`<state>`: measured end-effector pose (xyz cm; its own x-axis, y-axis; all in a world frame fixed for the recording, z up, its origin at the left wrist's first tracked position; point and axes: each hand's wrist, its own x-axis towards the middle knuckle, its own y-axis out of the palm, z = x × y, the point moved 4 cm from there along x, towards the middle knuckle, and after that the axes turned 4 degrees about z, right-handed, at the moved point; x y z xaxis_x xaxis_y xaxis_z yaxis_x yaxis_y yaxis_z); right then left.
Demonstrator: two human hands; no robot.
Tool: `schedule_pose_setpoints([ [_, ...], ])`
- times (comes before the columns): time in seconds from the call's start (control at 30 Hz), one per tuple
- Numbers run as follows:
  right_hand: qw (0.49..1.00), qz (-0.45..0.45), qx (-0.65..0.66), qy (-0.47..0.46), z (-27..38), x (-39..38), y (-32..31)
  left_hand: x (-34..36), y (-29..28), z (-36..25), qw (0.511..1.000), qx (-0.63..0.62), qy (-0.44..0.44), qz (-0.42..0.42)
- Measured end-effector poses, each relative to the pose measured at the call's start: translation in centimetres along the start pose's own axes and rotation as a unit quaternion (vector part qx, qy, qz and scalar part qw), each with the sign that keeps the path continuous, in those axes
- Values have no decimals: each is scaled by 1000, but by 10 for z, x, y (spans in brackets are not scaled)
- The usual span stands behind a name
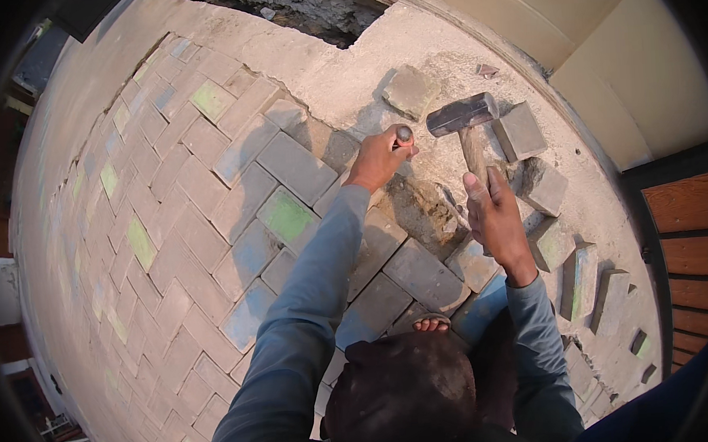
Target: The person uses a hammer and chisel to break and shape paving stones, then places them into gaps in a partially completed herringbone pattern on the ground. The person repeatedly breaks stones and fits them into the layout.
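My left hand (377, 161) is closed around an upright chisel (404, 134); only its round metal top shows above my fist, and its lower end is hidden. Below that fist lies a hole of broken, sandy earth (421, 210) at the edge of the paving. In my right hand (493, 216) is a club hammer (463, 115), gripped by its wooden handle. Its dark steel head is raised to the right of the chisel top, apart from it. Grey paving blocks (419, 275) border the hole on its near side.
Loose blocks (519, 132) lie in a row down the right side, and another block (411, 90) sits beyond my left hand. An open pit (309, 13) cuts the concrete at the far side. A beige wall (595, 52) and a wooden slatted panel (688, 241) stand at right.
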<state>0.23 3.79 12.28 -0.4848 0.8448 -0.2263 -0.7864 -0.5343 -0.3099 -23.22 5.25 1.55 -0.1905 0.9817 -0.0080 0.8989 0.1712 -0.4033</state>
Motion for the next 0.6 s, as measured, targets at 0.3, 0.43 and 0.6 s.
schedule_pose_setpoints([
  [0.3,836,-105,238,-483,184,-8,-57,-5,2,-7,998,32,45,-9],
  [0.43,949,-111,-107,-274,57,12,-3,1,3,-15,998,54,19,0],
  [0.6,985,-7,-167,-38,-10,12,4,8,6,1,999,14,36,3],
])
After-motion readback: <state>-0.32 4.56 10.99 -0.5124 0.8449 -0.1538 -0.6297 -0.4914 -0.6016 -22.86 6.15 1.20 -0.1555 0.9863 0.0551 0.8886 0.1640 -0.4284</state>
